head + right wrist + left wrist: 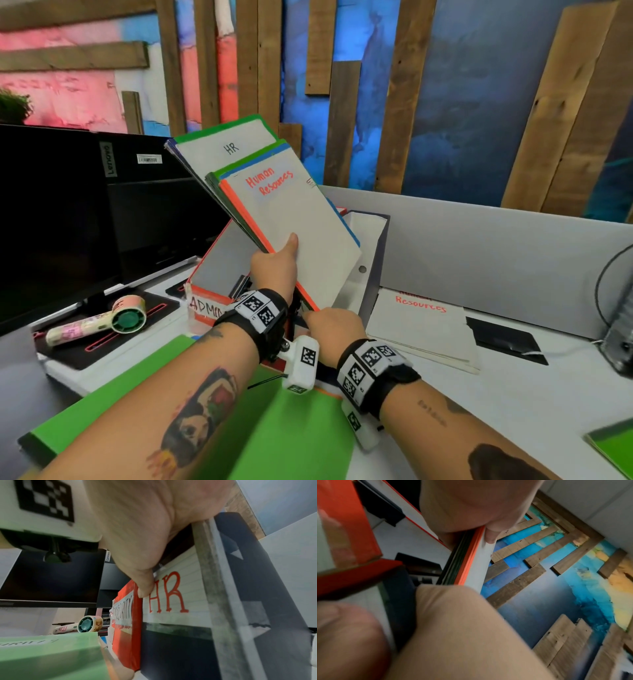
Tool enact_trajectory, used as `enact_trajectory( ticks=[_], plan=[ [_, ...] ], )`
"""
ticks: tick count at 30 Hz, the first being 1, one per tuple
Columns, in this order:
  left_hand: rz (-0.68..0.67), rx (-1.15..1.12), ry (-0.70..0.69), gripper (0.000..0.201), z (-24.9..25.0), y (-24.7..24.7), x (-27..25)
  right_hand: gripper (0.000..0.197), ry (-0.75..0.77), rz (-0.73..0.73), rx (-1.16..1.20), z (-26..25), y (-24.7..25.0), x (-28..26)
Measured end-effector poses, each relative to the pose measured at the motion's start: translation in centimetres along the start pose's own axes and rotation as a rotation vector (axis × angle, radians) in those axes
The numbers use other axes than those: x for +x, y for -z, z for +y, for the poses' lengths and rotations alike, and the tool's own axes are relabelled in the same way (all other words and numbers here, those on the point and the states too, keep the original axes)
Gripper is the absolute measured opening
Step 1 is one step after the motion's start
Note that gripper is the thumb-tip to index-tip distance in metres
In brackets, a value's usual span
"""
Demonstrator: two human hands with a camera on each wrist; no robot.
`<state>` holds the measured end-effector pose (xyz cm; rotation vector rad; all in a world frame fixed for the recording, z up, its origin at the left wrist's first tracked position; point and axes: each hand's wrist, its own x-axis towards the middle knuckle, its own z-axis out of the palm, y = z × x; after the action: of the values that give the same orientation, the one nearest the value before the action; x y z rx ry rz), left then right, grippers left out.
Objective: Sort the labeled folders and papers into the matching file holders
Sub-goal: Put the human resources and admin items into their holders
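My left hand (274,270) grips a tilted stack of folders (301,240), thumb pressed on the front sheet marked "Human Resources"; a green-edged sheet marked "HR" sticks up behind. The stack's lower end dips between the two holders. In the left wrist view the thumb (489,536) pinches the stack's orange and white edges (476,563). My right hand (334,329) grips the front wall of the dark file holder (373,246), its thumb (144,591) beside the red "HR" label (166,593). A red "ADMIN" holder (205,301) stands just left of it.
A "Human Resources" paper pile (424,325) lies right of the holders. A green folder (171,394) lies under my forearms, another green corner (613,448) at far right. A black monitor (68,222) and a handheld fan (102,323) sit left. A grey divider (496,246) stands behind.
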<state>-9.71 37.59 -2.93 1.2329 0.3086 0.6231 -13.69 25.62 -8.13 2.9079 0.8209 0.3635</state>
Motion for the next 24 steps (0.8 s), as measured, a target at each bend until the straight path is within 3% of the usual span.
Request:
enact_trajectory(
  ticks=[5,12,18,24],
  plan=[
    [-0.086,0.139,-0.14,0.01,0.1,-1.2,-1.3,0.024,0.038,0.044,-0.007,0.1,0.1,-0.3],
    [-0.385,0.466,0.028,0.038,-1.9,-2.3,-1.7,0.021,0.029,0.02,-0.031,0.2,-0.4,-0.2],
    [-0.377,0.538,0.101,0.052,-1.9,-2.2,-1.9,0.019,0.013,0.007,-0.031,0.2,-0.6,-0.1],
    [-0.275,0.552,-0.19,0.035,-0.1,-0.9,-1.5,0.02,0.04,0.055,0.006,0.4,-0.6,-0.3]
  ],
)
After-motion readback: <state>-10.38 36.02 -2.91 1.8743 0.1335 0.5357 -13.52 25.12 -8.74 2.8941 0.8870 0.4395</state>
